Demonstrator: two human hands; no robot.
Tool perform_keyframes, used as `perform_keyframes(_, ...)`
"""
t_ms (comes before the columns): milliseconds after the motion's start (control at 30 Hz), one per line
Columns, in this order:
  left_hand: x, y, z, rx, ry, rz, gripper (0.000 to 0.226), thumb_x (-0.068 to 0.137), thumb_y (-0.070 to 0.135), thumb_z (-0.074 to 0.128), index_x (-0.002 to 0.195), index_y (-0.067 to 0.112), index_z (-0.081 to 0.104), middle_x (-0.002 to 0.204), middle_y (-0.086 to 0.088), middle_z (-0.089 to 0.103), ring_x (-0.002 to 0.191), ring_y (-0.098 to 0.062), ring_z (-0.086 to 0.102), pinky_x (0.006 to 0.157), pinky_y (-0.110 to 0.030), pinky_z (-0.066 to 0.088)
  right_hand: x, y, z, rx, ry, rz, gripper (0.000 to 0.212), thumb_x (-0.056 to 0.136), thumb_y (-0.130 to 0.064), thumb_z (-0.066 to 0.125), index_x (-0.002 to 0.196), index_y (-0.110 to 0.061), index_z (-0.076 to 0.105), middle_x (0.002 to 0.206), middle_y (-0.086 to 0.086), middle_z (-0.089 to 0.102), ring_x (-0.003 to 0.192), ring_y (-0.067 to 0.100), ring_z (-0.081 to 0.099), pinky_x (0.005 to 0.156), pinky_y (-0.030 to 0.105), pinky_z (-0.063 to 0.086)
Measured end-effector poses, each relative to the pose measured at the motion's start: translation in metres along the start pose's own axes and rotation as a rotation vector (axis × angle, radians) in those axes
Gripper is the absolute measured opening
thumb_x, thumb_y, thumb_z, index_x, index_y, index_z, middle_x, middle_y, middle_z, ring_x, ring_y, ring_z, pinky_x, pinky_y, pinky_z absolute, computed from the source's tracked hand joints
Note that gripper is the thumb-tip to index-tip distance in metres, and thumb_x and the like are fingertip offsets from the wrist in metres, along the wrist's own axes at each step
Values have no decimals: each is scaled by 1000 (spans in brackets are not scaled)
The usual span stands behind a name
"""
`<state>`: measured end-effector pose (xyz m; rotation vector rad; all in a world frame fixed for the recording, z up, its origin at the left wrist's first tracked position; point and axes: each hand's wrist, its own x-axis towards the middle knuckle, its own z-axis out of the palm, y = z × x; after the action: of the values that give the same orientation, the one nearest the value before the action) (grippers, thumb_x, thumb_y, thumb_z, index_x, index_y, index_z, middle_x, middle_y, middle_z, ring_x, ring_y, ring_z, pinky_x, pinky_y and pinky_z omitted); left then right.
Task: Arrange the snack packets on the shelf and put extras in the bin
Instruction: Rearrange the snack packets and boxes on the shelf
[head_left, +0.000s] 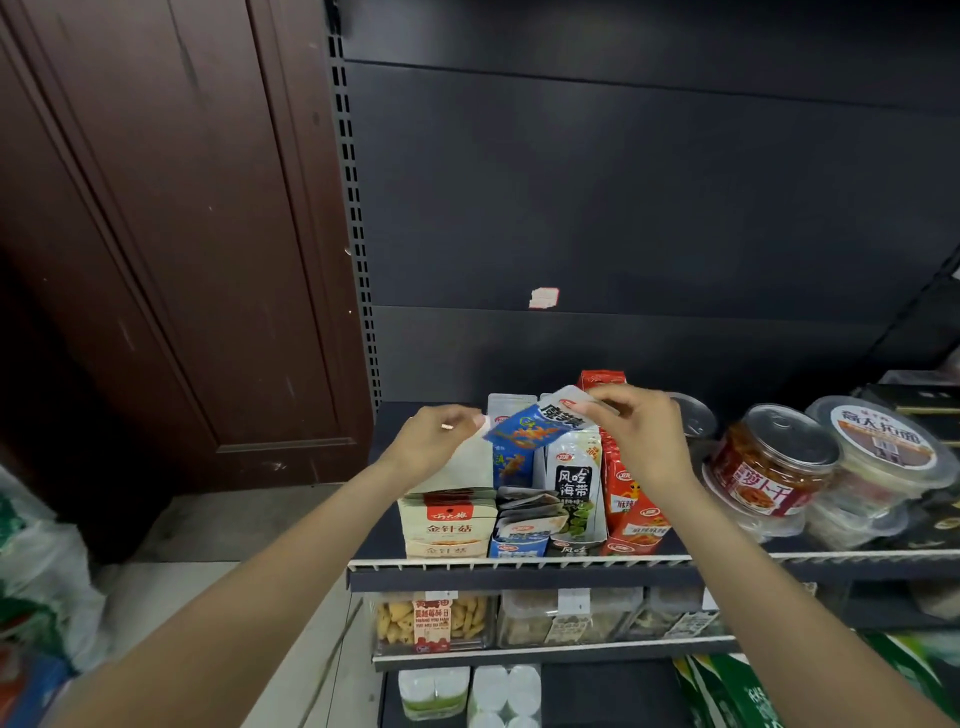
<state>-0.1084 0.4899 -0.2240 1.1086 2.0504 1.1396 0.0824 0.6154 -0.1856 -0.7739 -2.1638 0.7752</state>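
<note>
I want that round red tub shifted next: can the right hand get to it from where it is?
Probably yes, once freed. The right hand pinches the blue packet together with the left hand; the red tub sits just beside it on the shelf, nothing between.

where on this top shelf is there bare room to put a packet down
Bare shelf shows left of the beige box, by the slotted upright, and along the back panel behind the boxes. Crowded: the packet boxes mid-shelf and the round tubs at right.

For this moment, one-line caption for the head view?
Both hands, left and right, hold a blue snack packet above the display boxes on the shelf.
</note>
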Motion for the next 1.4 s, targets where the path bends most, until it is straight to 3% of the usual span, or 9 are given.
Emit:
perform_keyframes(67, 4, -8, -1, 186, 55, 79, 40, 94, 36, 53, 131, 20, 55, 131, -1, 55, 121, -17, 50, 96, -25, 37, 4, 3, 5, -58, -14, -15, 12, 84, -13, 68, 93, -9, 74, 86, -5, 70, 73, -6, 58, 68, 4, 44)
perform_keyframes(133, 7, -15, -4, 357, 71, 161, 49, 93, 37, 56, 138, 22, 46, 140, 0, 45, 131, -19, 38, 105, -29, 30, 8, 5, 10, -71, -42, -1, 12, 85, -12, 67, 93, -6, 74, 84, -5, 68, 72, -9, 56, 64, -1, 40)
perform_keyframes(267, 15, -26, -8, 724, -45, 196, 71, 87, 53, 56, 148, 29, 26, 155, 6, 25, 142, -18, 16, 114, -34, 17, 22, 7, 18, -107, -106, 27, 13, 87, -13, 64, 95, -6, 72, 85, -3, 67, 74, -1, 58, 66, 10, 45)
perform_keyframes(333, 18, -28, -10, 785, -101, 178, 77, 85, 59, 55, 149, 31, 22, 156, 6, 20, 144, -19, 14, 115, -37, 16, 30, 7, 21, -136, -129, 13, 12, 88, -14, 63, 94, -7, 71, 86, 0, 69, 80, 8, 62, 72, 26, 51)
perform_keyframes(567, 20, -26, -14, 775, -157, 201, 82, 83, 59, 57, 150, 29, 21, 155, 4, 23, 139, -19, 26, 113, -33, 20, 52, 13, 20, -190, -216, -9, 14, 88, -15, 63, 97, -9, 71, 90, 0, 70, 85, 11, 64, 75, 27, 52)
perform_keyframes(767, 21, -27, -15, 768, -162, 208, 82, 82, 57, 60, 149, 31, 21, 155, 6, 23, 139, -18, 27, 114, -34, 20, 57, 29, 58, -174, -277, -21, 12, 85, -11, 66, 95, -11, 73, 90, 3, 73, 84, 14, 66, 77, 35, 54)
perform_keyframes(933, 23, -29, -17, 738, -164, 205, 79, 82, 56, 60, 148, 32, 23, 150, 6, 33, 134, -18, 33, 111, -34, 24, 59, 46, 88, -235, -305, 44, 12, 78, -11, 74, 89, -14, 72, 87, 2, 71, 81, 14, 65, 78, 33, 54)
perform_keyframes(1167, 25, -31, -16, 711, -148, 211, 78, 82, 58, 58, 148, 33, 25, 148, 7, 35, 131, -17, 36, 109, -34, 26, 62, 56, 105, -378, -300, -60, 16, 86, -5, 63, 96, -11, 74, 99, 6, 67, 89, 23, 63, 78, 38, 52)
perform_keyframes(1400, 24, -26, -17, 718, -160, 177, 76, 84, 58, 57, 148, 33, 25, 150, 8, 33, 134, -17, 33, 111, -36, 25, 62, 55, 114, -505, -268, -43, 20, 89, -4, 57, 104, -8, 70, 108, 11, 59, 102, 25, 55, 77, 37, 51)
